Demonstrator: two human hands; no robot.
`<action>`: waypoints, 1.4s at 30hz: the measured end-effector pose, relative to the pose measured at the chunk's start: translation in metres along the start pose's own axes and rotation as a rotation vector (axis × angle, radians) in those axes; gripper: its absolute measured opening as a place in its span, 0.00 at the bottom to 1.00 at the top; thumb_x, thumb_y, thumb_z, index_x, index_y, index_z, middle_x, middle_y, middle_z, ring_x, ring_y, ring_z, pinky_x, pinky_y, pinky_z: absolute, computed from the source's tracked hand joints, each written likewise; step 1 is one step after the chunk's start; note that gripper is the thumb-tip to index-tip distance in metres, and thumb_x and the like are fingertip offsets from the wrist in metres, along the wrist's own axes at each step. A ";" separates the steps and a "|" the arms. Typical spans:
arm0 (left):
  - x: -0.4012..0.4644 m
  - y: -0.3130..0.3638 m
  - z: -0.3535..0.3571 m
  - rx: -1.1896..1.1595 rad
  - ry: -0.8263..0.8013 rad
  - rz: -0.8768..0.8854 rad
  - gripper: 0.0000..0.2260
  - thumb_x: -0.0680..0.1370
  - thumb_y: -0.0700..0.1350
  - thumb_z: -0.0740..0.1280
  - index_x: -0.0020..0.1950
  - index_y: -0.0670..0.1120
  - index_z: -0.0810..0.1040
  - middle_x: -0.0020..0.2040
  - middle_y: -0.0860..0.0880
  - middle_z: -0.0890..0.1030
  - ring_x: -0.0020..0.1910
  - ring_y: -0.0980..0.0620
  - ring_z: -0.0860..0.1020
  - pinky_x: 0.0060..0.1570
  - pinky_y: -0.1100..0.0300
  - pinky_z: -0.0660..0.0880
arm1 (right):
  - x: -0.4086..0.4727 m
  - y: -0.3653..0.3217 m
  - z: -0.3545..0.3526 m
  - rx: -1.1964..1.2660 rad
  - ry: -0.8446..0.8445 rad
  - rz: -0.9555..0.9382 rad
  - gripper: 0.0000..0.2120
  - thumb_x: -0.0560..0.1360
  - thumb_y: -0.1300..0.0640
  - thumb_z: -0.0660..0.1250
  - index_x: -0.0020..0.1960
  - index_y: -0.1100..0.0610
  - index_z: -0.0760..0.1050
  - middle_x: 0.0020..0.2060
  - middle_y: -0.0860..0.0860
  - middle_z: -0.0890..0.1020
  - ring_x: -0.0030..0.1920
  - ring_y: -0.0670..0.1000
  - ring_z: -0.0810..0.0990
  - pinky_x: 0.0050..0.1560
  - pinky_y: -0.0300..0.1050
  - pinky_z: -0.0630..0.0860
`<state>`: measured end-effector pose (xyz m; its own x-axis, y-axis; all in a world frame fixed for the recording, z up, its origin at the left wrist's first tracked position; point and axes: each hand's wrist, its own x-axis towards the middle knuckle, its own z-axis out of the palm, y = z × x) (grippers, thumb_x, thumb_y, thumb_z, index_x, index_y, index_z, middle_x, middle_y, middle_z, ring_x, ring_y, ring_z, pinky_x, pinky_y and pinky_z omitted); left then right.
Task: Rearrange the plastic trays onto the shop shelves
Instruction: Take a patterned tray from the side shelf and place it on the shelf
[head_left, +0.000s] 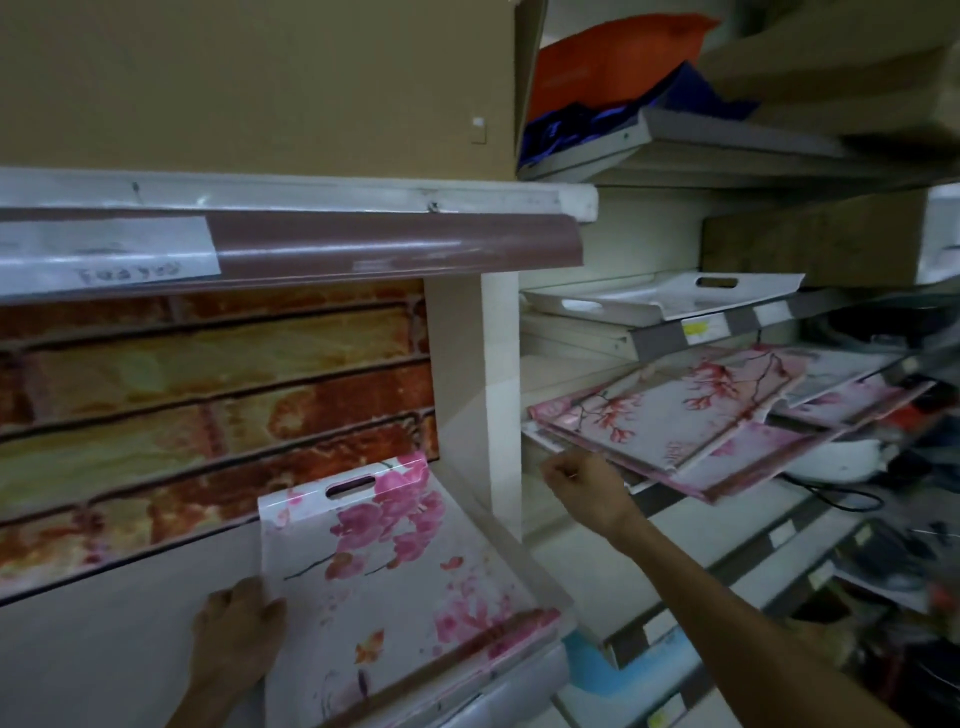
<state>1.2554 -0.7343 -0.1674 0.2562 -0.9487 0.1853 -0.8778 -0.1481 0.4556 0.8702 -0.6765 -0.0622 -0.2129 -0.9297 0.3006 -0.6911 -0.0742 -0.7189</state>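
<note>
At the far left, a brick-print panel (208, 395) stands behind a shelf lip carrying a paper label (109, 254). Below it the left hand (236, 631) holds a flowered tray (395, 587) by its left edge, thumb over the rim and fingers behind, so that grip is closed on the tray. The tray is tilted, its handle slot uppermost, and it is not yet on any shelf. Under its lower edge more stock shows, blurred; whether that is more trays I cannot tell.

To the right, the right hand (584, 488) is curled at the front left corner of the middle shelf (654, 493). Its fingers seem to pinch the shelf edge or the lowest tray there, but I cannot tell which, so what that grip holds is unclear.

On that shelf lies a pile of pink trays (691, 415), fanned and skewed, corners overhanging the front edge. Above it, a white tray (665, 301) lies flat on the next shelf (737, 325). Higher still, an orange bag (613, 62) sits on the top shelf. The lower shelves at the right hold dark, blurred goods.

By my judgement the job is partly done: several trays are already shelved, one is in hand, and the pink pile wants squaring. What is left appears to be placing the held tray and tidying the stack.
</note>
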 end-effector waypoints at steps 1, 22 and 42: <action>0.000 0.003 -0.002 -0.014 0.040 0.018 0.17 0.76 0.42 0.68 0.64 0.37 0.75 0.60 0.32 0.78 0.63 0.34 0.71 0.64 0.46 0.66 | -0.001 0.000 -0.013 0.000 0.048 -0.015 0.13 0.79 0.60 0.63 0.36 0.53 0.77 0.30 0.45 0.77 0.32 0.45 0.74 0.33 0.36 0.69; -0.078 0.231 -0.037 -0.868 -0.015 0.427 0.09 0.79 0.41 0.65 0.47 0.55 0.80 0.47 0.53 0.81 0.42 0.53 0.78 0.37 0.65 0.72 | 0.091 -0.017 -0.190 -0.238 0.370 -0.119 0.18 0.77 0.48 0.67 0.64 0.54 0.78 0.61 0.57 0.78 0.57 0.55 0.78 0.60 0.49 0.76; -0.084 0.437 -0.085 -1.718 -0.844 0.101 0.22 0.80 0.47 0.64 0.69 0.35 0.67 0.62 0.34 0.76 0.54 0.38 0.80 0.51 0.46 0.81 | 0.107 -0.007 -0.251 -0.236 0.436 -0.301 0.12 0.81 0.53 0.61 0.56 0.56 0.81 0.51 0.56 0.84 0.53 0.58 0.80 0.54 0.54 0.78</action>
<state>0.8844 -0.6958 0.0900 -0.4608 -0.8825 0.0941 0.5460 -0.1983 0.8140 0.6795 -0.6850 0.1324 -0.2135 -0.6421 0.7363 -0.8900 -0.1829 -0.4176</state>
